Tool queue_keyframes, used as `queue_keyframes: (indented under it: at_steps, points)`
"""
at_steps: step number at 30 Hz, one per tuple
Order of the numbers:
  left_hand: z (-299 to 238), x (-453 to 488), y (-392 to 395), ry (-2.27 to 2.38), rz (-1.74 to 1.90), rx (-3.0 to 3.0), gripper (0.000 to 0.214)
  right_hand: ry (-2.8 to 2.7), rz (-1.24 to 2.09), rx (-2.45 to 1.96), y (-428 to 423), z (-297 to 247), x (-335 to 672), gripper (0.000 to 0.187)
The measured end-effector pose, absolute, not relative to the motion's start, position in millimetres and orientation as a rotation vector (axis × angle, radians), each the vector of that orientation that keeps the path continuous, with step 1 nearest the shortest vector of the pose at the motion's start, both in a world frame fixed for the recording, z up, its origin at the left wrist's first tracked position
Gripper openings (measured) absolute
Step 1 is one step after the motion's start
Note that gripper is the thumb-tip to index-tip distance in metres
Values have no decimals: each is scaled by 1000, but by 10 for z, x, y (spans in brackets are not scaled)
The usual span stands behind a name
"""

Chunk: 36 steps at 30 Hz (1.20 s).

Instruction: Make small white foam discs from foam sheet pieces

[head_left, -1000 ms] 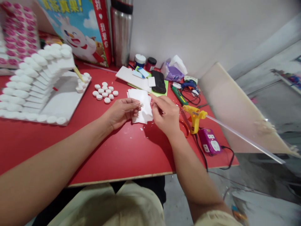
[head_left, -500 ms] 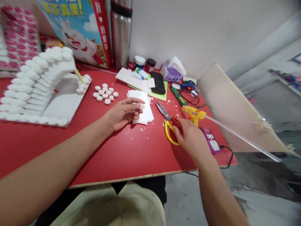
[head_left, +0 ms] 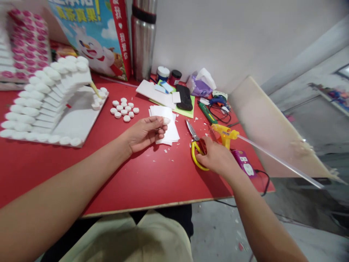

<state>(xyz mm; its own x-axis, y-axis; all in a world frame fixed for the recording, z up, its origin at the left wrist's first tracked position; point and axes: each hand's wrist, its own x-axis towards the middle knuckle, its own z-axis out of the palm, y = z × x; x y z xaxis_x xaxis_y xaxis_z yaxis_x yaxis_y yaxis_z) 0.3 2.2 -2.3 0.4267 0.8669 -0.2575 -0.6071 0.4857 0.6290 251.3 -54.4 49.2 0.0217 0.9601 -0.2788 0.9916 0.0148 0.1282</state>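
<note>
My left hand point(head_left: 144, 134) is closed, pinching a small white rounded piece point(head_left: 166, 120) between thumb and fingertips just above a stack of white paper point(head_left: 171, 133). At the right, my right hand point(head_left: 218, 155) has its fingers round the handles of the scissors point(head_left: 194, 153), one yellow and one red. The scissor blades lie together and point away from me. Left of the paper sits a cluster of white round pieces point(head_left: 124, 108). Farther left stands a white stepped model point(head_left: 76, 122) edged with similar rounded pieces.
A yellow glue gun point(head_left: 225, 134) with a long clear glue stick lies beyond my right hand, beside a purple power strip point(head_left: 244, 163). Toward the wall are a green-handled cutter point(head_left: 207, 112), a black pouch point(head_left: 184, 97), jars, a tissue pack point(head_left: 201, 83) and a steel flask point(head_left: 143, 47).
The scissor blades, slightly apart before, have come together under my right hand. My left hand has turned the white piece a little in its pinch. The view has shifted slightly.
</note>
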Motion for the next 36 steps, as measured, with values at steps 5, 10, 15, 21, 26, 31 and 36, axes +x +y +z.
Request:
queue_keyframes:
  at_steps: [5,10,15,21,26,31,36]
  points:
    - [7,0,11,670,990,395,7,2013,-169,2113,-562,396,2588,53]
    - [34,-9,11,679,981,379,17,2407,-455,2195,-649,248,2765,56]
    - [15,4,7,675,1002,391,15,2735,-829,2329,-757,264,2628,55]
    - [21,32,-10,696,999,456,15,2748,-806,2226,-788,304,2264,67]
    - [-6,33,-9,660,1007,521,17,2742,-687,2184,-762,262,2179,70]
    - [-8,33,-10,646,992,568,20,2781,-622,2178,-749,260,2161,63]
    - [-3,34,-14,626,986,562,23,2756,-698,2210,-769,270,2134,59]
